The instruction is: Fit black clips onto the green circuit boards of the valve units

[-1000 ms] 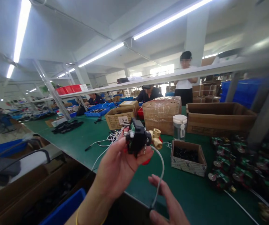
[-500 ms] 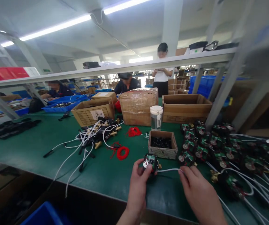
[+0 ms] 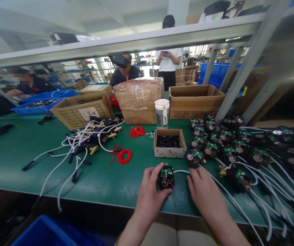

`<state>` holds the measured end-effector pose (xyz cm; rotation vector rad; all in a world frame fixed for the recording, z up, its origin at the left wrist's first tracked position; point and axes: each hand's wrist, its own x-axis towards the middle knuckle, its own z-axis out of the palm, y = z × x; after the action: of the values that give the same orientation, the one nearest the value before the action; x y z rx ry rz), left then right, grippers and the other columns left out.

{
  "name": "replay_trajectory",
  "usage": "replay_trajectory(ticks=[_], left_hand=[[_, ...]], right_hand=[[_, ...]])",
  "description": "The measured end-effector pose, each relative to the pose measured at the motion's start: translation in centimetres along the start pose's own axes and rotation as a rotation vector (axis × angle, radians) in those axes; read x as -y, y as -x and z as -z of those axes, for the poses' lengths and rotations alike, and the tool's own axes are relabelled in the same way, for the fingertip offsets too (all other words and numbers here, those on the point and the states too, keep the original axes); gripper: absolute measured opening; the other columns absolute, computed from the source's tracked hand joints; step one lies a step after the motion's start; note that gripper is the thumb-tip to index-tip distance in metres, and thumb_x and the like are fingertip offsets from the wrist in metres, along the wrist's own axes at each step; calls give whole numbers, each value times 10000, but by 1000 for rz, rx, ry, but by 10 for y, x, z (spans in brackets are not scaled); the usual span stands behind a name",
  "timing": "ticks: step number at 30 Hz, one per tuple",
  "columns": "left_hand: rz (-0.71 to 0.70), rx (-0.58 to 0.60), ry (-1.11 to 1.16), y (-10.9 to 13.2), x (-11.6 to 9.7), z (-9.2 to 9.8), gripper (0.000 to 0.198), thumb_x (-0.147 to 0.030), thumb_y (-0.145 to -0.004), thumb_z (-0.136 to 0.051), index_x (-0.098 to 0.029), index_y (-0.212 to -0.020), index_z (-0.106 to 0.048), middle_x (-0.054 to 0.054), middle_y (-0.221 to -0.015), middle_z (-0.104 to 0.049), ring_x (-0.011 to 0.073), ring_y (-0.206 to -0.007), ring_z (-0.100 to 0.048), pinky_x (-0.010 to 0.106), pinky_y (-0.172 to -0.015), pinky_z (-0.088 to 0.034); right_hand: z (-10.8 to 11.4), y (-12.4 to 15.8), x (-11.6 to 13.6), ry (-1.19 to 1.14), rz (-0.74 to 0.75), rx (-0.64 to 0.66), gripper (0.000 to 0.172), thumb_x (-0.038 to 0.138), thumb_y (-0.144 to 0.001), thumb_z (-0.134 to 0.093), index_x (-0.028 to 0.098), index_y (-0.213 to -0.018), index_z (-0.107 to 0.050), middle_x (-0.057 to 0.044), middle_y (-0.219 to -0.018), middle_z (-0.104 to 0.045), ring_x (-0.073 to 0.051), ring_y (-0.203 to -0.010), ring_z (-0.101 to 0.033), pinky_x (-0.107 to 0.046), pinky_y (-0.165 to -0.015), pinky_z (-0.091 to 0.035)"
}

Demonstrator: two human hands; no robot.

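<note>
My left hand point(image 3: 150, 189) grips a small black housing with an exposed green circuit board point(image 3: 166, 177) at the table's front. Its thumb and fingers lie on the housing's left and lower sides. From the housing's right side a white cable point(image 3: 181, 171) runs to my right hand point(image 3: 205, 191), whose closed fingers are on the cable. Behind the housing is a small open carton point(image 3: 169, 152) of black parts. Several similar circuit-board units point(image 3: 210, 149) with white cables lie to the right of my right hand.
Red wire coils point(image 3: 125, 156) and a heap of brass-fitted units with white cables point(image 3: 85, 136) lie left. A lidded cup point(image 3: 162, 114), a taped box point(image 3: 139, 102) and open cartons point(image 3: 196, 102) line the back, under a metal shelf point(image 3: 126, 42). Co-workers are beyond.
The view has tilted down. My left hand has turned the unit, and its thumb has moved off the board to the lower edge. My right hand still holds the white cable.
</note>
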<state>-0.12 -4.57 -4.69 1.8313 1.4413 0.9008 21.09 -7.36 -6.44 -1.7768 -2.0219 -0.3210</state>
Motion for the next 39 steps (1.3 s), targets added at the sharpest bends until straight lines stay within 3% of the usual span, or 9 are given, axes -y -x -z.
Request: replay_trajectory(ticks=[4,9,14,23,29,33,37,39], left_hand=[[-89,-27,-27,-4,-1,1,793,-58,-689,-852,-313,-1386,-574,38,-1278,-569,237,-1194,-624,404,-1059,-540],[-113,-31,0,-4,-4,3,719,-109,-742,-832,-324,-1385,-593,38,-1244,-608,242,-1172,-644,402,-1045,-549],[-70,2,53,-1,-7,3,706,-125,-787,-799,-322,-1430,-584,74,-1268,-623,259,-1179,-640,409,-1061,-527],[-157,52,-20,0,-1,3,810,-122,-799,-766,-324,-1527,-476,100,-1379,-583,296,-1217,-610,438,-1066,-520],[-165,50,13,4,-8,2,806,-61,-784,-685,-315,-1523,-486,99,-1385,-586,300,-1218,-600,437,-1085,-507],[-155,53,57,8,-10,1,855,-40,-759,-672,-309,-1544,-465,112,-1417,-567,315,-1249,-580,463,-1116,-482],[-117,78,140,7,-8,17,959,-185,-685,-871,-340,-1542,-470,116,-1433,-550,336,-1238,-585,490,-1086,-497],[-73,1,166,-3,-2,36,806,-271,-716,-883,-332,-1457,-572,97,-1341,-610,294,-1152,-628,431,-1021,-528]], right_hand=[[-3,-2,5,-103,27,-36,178,206,-1062,-415,178,-1099,-587,-118,-1000,-554,-320,-936,-527,-432,-790,-418],[10,-5,22,-314,87,42,150,213,-1046,-500,215,-917,-577,-49,-905,-563,-270,-880,-510,-384,-773,-350],[18,0,33,-403,167,105,185,238,-1068,-479,208,-923,-589,-54,-924,-585,-262,-921,-512,-383,-811,-348],[-3,4,29,-480,155,51,413,431,-1152,-362,216,-885,-591,-27,-848,-584,-241,-813,-537,-344,-730,-333],[-4,-3,34,-440,209,-59,385,381,-1148,-356,212,-897,-593,-36,-846,-594,-243,-788,-530,-356,-725,-308],[-3,-4,32,-431,267,-60,315,365,-1134,-401,230,-950,-618,-30,-882,-625,-240,-807,-555,-365,-741,-324],[-7,3,19,-471,152,-120,330,473,-1143,-400,246,-1041,-617,-20,-945,-655,-232,-861,-602,-358,-750,-380],[-12,9,9,-469,92,-126,333,512,-1134,-419,250,-1088,-620,-21,-973,-665,-231,-886,-622,-354,-758,-413]])
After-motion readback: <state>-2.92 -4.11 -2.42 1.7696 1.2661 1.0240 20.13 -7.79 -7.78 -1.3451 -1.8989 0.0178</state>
